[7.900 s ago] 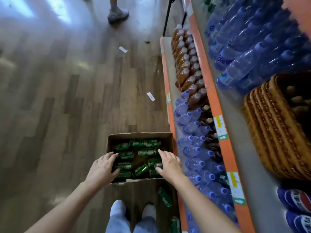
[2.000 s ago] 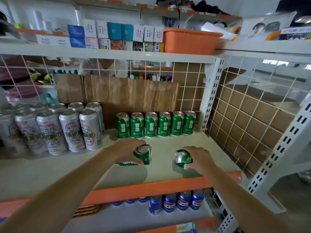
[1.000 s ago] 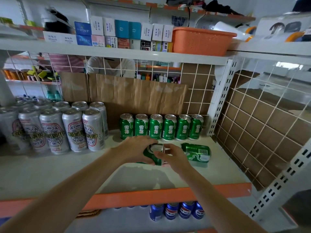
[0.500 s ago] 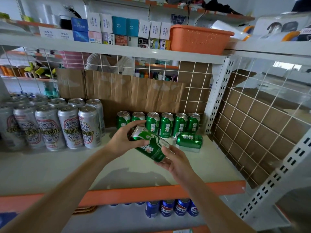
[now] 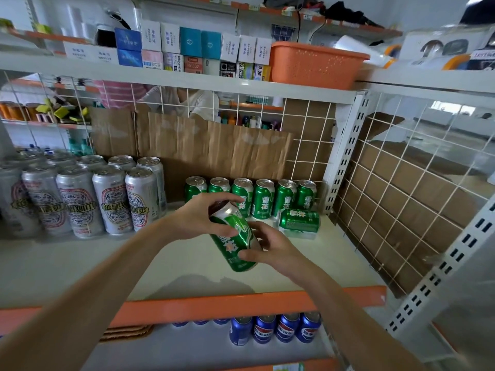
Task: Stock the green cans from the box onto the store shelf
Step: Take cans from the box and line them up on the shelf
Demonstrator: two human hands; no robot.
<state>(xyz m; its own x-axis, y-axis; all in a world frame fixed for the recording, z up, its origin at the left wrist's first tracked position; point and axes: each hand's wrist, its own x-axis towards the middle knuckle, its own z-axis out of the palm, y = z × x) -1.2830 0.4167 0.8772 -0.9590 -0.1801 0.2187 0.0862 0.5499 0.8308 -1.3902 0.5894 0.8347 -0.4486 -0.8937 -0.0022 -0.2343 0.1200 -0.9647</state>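
Both my hands hold one green can (image 5: 235, 238), tilted, above the white shelf (image 5: 80, 266). My left hand (image 5: 198, 216) grips its upper end with curled fingers. My right hand (image 5: 270, 246) grips its lower part from the right. A row of several green cans (image 5: 263, 199) stands upright at the back of the shelf. Another green can (image 5: 300, 220) lies on its side in front of the row's right end. The box is out of sight.
Tall silver cans (image 5: 109, 196) stand at the shelf's left. Cardboard (image 5: 209, 148) lines the wire back and the right side grid (image 5: 401, 199). An orange basket (image 5: 313, 64) and small boxes sit on the shelf above. Blue cans (image 5: 276, 329) stand below. A person (image 5: 184, 101) is behind the grid.
The can in my hands has tipped more upright and dropped slightly toward me. My right hand has closed round its lower part. The can lying on its side has not moved.
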